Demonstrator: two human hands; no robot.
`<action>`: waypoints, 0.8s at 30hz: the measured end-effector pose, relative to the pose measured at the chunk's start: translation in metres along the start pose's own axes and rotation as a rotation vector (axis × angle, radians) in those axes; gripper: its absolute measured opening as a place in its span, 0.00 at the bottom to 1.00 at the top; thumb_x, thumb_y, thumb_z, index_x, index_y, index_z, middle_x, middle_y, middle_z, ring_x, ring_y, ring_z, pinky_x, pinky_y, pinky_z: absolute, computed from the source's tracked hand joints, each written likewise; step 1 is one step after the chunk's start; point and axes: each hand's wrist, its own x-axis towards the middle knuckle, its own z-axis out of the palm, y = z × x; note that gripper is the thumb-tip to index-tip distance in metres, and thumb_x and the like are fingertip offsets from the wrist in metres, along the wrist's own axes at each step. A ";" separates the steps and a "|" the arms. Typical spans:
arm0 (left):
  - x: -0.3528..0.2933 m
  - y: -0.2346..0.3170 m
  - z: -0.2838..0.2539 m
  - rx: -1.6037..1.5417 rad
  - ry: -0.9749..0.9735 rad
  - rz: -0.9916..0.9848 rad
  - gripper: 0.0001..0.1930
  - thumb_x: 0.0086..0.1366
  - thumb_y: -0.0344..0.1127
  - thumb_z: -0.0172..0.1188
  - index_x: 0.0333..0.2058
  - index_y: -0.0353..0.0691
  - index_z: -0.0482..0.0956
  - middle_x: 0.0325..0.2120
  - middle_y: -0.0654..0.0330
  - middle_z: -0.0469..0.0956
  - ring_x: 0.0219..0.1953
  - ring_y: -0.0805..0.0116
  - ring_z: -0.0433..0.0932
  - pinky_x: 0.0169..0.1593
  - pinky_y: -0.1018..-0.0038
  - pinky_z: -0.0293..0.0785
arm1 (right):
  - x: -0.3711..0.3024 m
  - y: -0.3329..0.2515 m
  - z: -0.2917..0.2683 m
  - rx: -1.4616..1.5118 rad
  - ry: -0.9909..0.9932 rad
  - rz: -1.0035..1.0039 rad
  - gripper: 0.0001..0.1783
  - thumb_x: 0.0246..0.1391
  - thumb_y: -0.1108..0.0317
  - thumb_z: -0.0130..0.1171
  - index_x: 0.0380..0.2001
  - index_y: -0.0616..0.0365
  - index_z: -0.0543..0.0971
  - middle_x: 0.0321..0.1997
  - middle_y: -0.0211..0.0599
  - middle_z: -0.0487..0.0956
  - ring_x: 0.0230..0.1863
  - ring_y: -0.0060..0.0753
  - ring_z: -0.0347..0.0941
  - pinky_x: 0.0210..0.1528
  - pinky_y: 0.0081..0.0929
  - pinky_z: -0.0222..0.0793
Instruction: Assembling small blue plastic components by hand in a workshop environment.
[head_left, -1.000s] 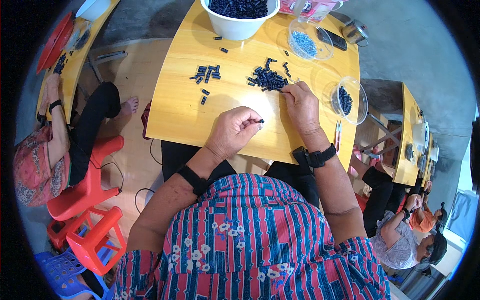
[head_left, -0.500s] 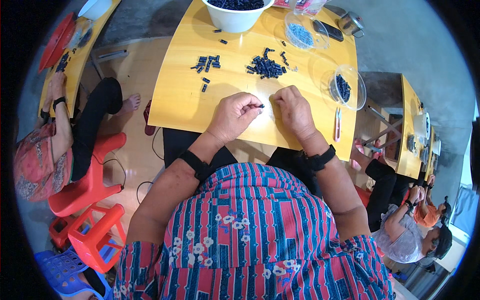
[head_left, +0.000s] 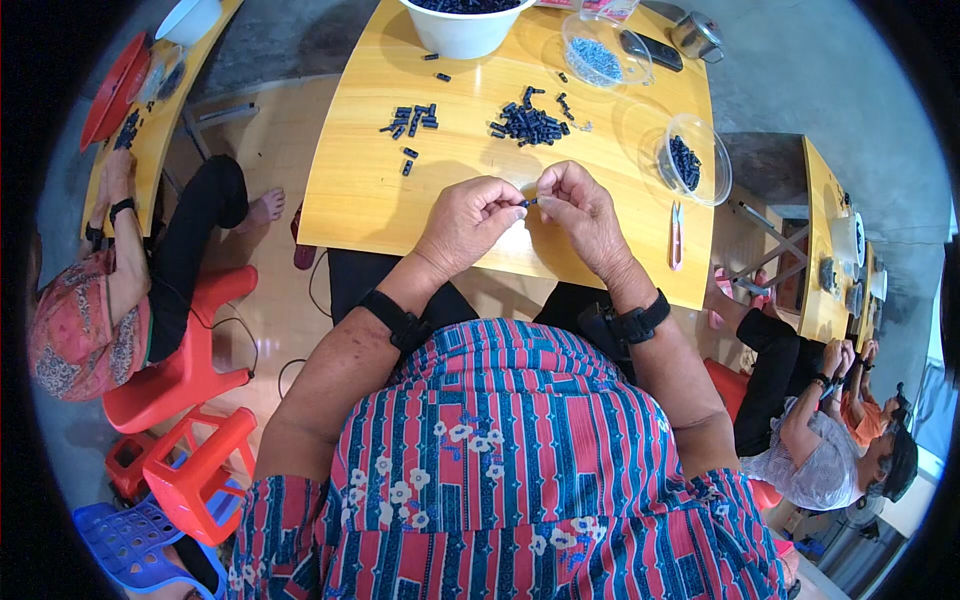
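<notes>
My left hand (head_left: 468, 218) pinches a small black cylindrical piece (head_left: 527, 203) between thumb and fingertips, above the near part of the yellow table (head_left: 370, 215). Close against its right end, the fingers of my right hand (head_left: 588, 218) are pinched together; whatever they hold is too small to make out. Beyond the hands lies a heap of similar black pieces (head_left: 535, 126). A smaller group of black pieces (head_left: 412, 121) sits to its left, with a few loose ones nearby.
Thread snips (head_left: 676, 240) lie at the right, below a clear tub (head_left: 718, 170) of black pieces. Farther back are a tub of small blue-white parts (head_left: 597, 62), a dark phone-like object (head_left: 652, 50), a metal cup (head_left: 697, 38) and a white bowl (head_left: 465, 35). Other people sit at tables on both sides.
My right hand has come left and its fingertips now meet the black piece's end. My left hand stays nearly in place, still holding the piece. The view has shifted slightly.
</notes>
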 end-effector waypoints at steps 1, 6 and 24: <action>0.000 0.000 -0.001 0.003 -0.006 -0.001 0.06 0.57 0.30 0.64 0.32 0.35 0.81 0.25 0.58 0.79 0.25 0.72 0.77 0.33 0.77 0.74 | 0.001 0.000 0.001 0.017 -0.002 0.007 0.09 0.55 0.82 0.52 0.39 0.61 0.70 0.32 0.27 0.69 0.33 0.18 0.68 0.37 0.18 0.68; -0.001 -0.001 -0.001 -0.015 -0.036 -0.011 0.06 0.58 0.27 0.63 0.33 0.33 0.79 0.26 0.63 0.77 0.27 0.79 0.74 0.33 0.81 0.72 | 0.003 0.001 0.002 0.052 -0.012 0.022 0.09 0.55 0.82 0.52 0.39 0.61 0.70 0.32 0.28 0.70 0.33 0.19 0.69 0.37 0.18 0.68; -0.004 0.000 0.000 0.013 -0.028 -0.009 0.05 0.58 0.27 0.64 0.32 0.33 0.78 0.24 0.64 0.76 0.26 0.81 0.73 0.31 0.81 0.71 | -0.002 -0.019 0.014 -0.552 0.069 -0.298 0.11 0.47 0.83 0.54 0.36 0.61 0.71 0.31 0.43 0.73 0.34 0.39 0.74 0.39 0.30 0.71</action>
